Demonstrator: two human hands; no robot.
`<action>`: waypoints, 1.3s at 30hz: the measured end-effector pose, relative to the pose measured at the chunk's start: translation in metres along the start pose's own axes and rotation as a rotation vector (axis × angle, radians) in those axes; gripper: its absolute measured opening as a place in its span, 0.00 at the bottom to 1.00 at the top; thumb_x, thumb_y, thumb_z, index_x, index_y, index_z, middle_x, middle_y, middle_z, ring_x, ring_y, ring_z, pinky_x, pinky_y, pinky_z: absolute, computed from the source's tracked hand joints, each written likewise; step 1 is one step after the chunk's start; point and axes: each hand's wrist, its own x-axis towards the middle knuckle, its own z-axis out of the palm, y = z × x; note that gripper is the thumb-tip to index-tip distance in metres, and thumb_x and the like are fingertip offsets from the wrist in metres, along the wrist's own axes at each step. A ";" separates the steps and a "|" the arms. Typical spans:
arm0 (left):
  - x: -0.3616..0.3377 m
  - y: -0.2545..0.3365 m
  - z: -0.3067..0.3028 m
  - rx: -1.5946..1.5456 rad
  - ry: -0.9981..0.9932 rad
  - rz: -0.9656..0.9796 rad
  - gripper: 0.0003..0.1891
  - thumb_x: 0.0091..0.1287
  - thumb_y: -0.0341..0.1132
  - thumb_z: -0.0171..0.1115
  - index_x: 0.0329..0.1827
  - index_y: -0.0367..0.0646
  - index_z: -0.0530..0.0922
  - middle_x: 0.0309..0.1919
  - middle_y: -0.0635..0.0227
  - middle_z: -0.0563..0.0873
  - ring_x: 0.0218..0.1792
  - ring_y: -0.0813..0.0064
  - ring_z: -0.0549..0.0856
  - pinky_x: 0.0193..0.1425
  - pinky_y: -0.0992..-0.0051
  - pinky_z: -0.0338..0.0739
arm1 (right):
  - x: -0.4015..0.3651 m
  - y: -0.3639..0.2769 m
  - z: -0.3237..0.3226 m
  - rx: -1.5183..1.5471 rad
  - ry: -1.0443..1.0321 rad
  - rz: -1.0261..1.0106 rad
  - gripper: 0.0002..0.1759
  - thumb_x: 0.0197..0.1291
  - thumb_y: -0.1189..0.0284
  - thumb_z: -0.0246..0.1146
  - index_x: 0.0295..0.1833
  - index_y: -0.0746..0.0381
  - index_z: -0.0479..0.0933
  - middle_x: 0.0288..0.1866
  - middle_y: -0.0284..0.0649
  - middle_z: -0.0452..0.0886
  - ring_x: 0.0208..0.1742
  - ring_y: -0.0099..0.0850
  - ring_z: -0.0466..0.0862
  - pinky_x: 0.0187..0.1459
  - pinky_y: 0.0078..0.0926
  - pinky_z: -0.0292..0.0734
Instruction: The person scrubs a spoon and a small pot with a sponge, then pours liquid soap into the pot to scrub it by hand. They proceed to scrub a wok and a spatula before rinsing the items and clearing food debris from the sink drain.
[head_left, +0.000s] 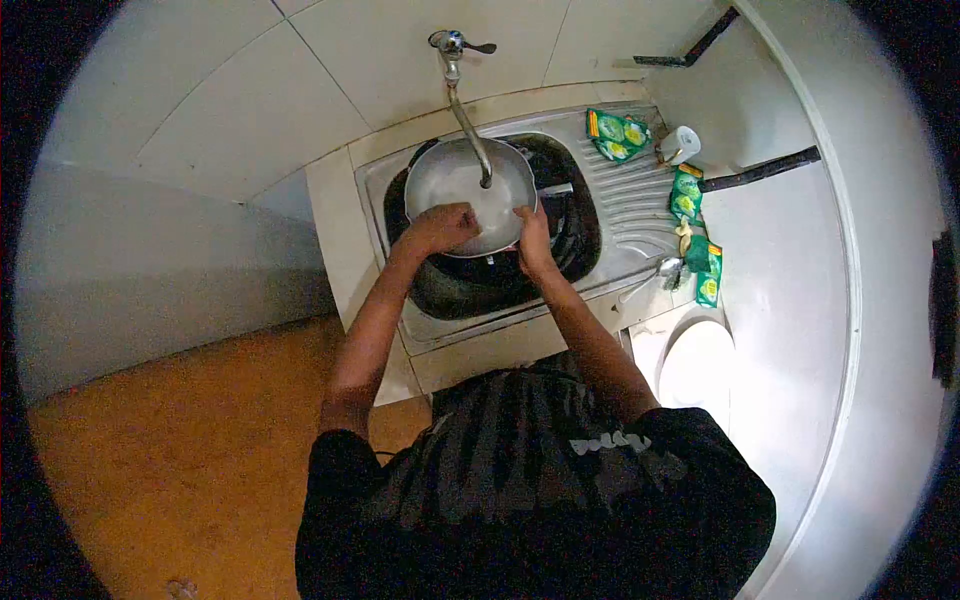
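Beneath the tap's curved spout (466,124), a round, light-grey metal pan (450,182) sits over the sink (402,318), its open side up and the tip of the spout in front of its interior. The right hand (535,238) grips the pan's right-hand rim, thumb on the inner side and the other fingers around the outside. The left hand (443,229) reaches over the near left part of the rim, its fingers curled inward at the pan; whether they hold anything I cannot tell.

Around and below the pan, the sink basin is dark, its contents hard to make out; a pale, straight handle-like piece (556,189) shows just right of the pan. To the right lies the ridged drainboard (622,196), with a green packet (618,136) at its far end and a white cup (681,145) near that. Along the drainboard's right edge are two more green packets (687,194) and a shiny metal utensil (668,267).

Farther out, the tiled counter (337,218) borders the sink, a white round object (698,362) stands at lower right, and orange-brown floor (190,450) spreads to the left.
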 end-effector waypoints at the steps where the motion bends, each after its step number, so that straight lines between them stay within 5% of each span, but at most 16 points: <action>1: -0.017 0.014 -0.007 0.107 0.050 -0.054 0.13 0.55 0.40 0.65 0.39 0.43 0.78 0.34 0.55 0.84 0.46 0.50 0.80 0.52 0.60 0.74 | 0.005 0.004 -0.004 -0.188 0.000 -0.129 0.29 0.59 0.71 0.49 0.67 0.67 0.59 0.56 0.50 0.73 0.56 0.42 0.75 0.48 0.33 0.77; 3: -0.027 0.005 -0.004 0.253 0.164 0.000 0.15 0.55 0.40 0.65 0.41 0.43 0.77 0.37 0.54 0.83 0.47 0.50 0.79 0.53 0.60 0.73 | 0.003 0.011 -0.008 -0.455 0.040 -0.345 0.31 0.60 0.74 0.47 0.70 0.69 0.57 0.63 0.53 0.70 0.62 0.44 0.72 0.66 0.30 0.58; 5: -0.033 0.001 0.002 0.405 0.278 0.063 0.16 0.55 0.40 0.65 0.44 0.43 0.77 0.39 0.54 0.82 0.49 0.51 0.78 0.55 0.61 0.72 | 0.000 0.005 -0.013 -0.560 0.073 -0.447 0.29 0.60 0.74 0.47 0.69 0.69 0.58 0.63 0.54 0.69 0.63 0.44 0.71 0.66 0.30 0.59; 7: -0.046 0.013 0.013 0.421 0.956 0.157 0.21 0.54 0.37 0.66 0.51 0.45 0.74 0.44 0.54 0.79 0.47 0.52 0.77 0.57 0.59 0.70 | -0.012 -0.016 -0.018 -0.714 0.129 -0.529 0.27 0.61 0.75 0.46 0.67 0.70 0.61 0.64 0.55 0.68 0.66 0.44 0.69 0.66 0.31 0.59; 10: -0.035 0.018 0.038 -0.046 1.074 0.026 0.25 0.55 0.36 0.67 0.56 0.45 0.71 0.46 0.56 0.75 0.43 0.57 0.79 0.53 0.57 0.73 | -0.034 -0.061 -0.034 -0.813 0.130 -0.624 0.27 0.58 0.80 0.46 0.66 0.66 0.64 0.64 0.52 0.71 0.65 0.45 0.71 0.65 0.34 0.61; 14: -0.037 0.026 0.062 -0.743 0.886 -0.067 0.21 0.62 0.35 0.65 0.57 0.46 0.71 0.43 0.62 0.76 0.38 0.74 0.81 0.42 0.72 0.78 | -0.025 -0.082 -0.053 -0.902 0.183 -0.809 0.36 0.47 0.86 0.50 0.67 0.61 0.64 0.61 0.50 0.74 0.60 0.47 0.75 0.61 0.36 0.68; 22: -0.072 0.016 0.093 -0.717 0.898 -0.068 0.21 0.61 0.34 0.67 0.56 0.46 0.72 0.44 0.64 0.77 0.41 0.71 0.80 0.43 0.71 0.77 | -0.003 -0.100 -0.062 -1.054 0.050 -1.337 0.37 0.45 0.87 0.50 0.66 0.59 0.66 0.65 0.46 0.71 0.64 0.47 0.72 0.60 0.38 0.70; 24: -0.077 0.012 0.105 -0.127 1.353 -0.249 0.24 0.59 0.36 0.68 0.57 0.46 0.71 0.46 0.61 0.76 0.45 0.65 0.78 0.45 0.69 0.76 | 0.012 -0.107 -0.076 -1.126 -0.016 -1.522 0.36 0.46 0.85 0.52 0.66 0.55 0.67 0.65 0.45 0.71 0.64 0.46 0.72 0.59 0.37 0.71; 26: -0.081 0.022 0.119 -0.239 1.434 -0.327 0.28 0.57 0.37 0.69 0.59 0.44 0.69 0.47 0.60 0.76 0.46 0.61 0.76 0.46 0.65 0.78 | 0.022 -0.115 -0.094 -1.095 -0.080 -1.517 0.38 0.41 0.89 0.48 0.64 0.58 0.68 0.62 0.50 0.73 0.60 0.48 0.74 0.59 0.41 0.70; 28: -0.073 0.019 0.133 -0.958 1.222 -0.510 0.29 0.56 0.36 0.69 0.60 0.43 0.67 0.49 0.59 0.76 0.47 0.60 0.77 0.47 0.61 0.79 | 0.026 -0.129 -0.098 -1.107 -0.093 -1.647 0.31 0.50 0.86 0.51 0.63 0.59 0.69 0.62 0.51 0.73 0.60 0.48 0.75 0.58 0.40 0.71; 29: -0.067 0.014 0.141 -1.187 1.134 -0.579 0.29 0.56 0.36 0.69 0.61 0.42 0.67 0.50 0.58 0.76 0.47 0.60 0.77 0.48 0.60 0.79 | 0.021 -0.132 -0.103 -1.037 -0.064 -1.571 0.22 0.61 0.77 0.50 0.62 0.63 0.70 0.62 0.52 0.72 0.60 0.47 0.74 0.60 0.38 0.70; 30: -0.062 0.000 0.155 -1.201 0.894 -0.438 0.29 0.57 0.36 0.68 0.60 0.42 0.67 0.50 0.57 0.76 0.48 0.60 0.77 0.48 0.58 0.80 | 0.018 -0.129 -0.109 -1.037 -0.075 -1.556 0.22 0.61 0.77 0.50 0.62 0.63 0.70 0.62 0.52 0.72 0.60 0.47 0.74 0.60 0.38 0.70; 32: -0.056 0.001 0.177 -1.211 0.654 -0.308 0.28 0.57 0.37 0.67 0.59 0.41 0.68 0.50 0.55 0.76 0.49 0.60 0.78 0.48 0.55 0.80 | 0.017 -0.125 -0.124 -0.649 0.250 -1.442 0.20 0.65 0.73 0.47 0.60 0.68 0.69 0.61 0.54 0.72 0.61 0.47 0.73 0.63 0.38 0.65; 35: -0.038 0.022 0.178 -1.215 0.896 -0.043 0.25 0.61 0.39 0.63 0.58 0.38 0.68 0.47 0.54 0.78 0.46 0.61 0.80 0.46 0.55 0.81 | 0.015 -0.101 -0.188 -0.435 0.470 -1.037 0.31 0.62 0.67 0.54 0.68 0.70 0.59 0.69 0.53 0.62 0.69 0.44 0.64 0.67 0.39 0.59; 37: -0.033 0.038 0.156 -1.788 0.760 -0.425 0.20 0.61 0.35 0.57 0.55 0.36 0.69 0.44 0.55 0.78 0.41 0.61 0.81 0.47 0.53 0.81 | -0.002 -0.091 -0.218 -0.446 0.485 -0.823 0.34 0.64 0.63 0.52 0.70 0.70 0.54 0.71 0.56 0.57 0.70 0.45 0.60 0.69 0.41 0.55; 39: -0.016 -0.005 0.183 -1.757 0.771 -0.436 0.19 0.59 0.33 0.55 0.53 0.36 0.69 0.44 0.55 0.78 0.41 0.59 0.81 0.46 0.52 0.81 | -0.036 -0.092 -0.219 -0.424 0.423 -0.750 0.35 0.65 0.62 0.51 0.71 0.70 0.51 0.71 0.57 0.55 0.70 0.45 0.60 0.69 0.41 0.55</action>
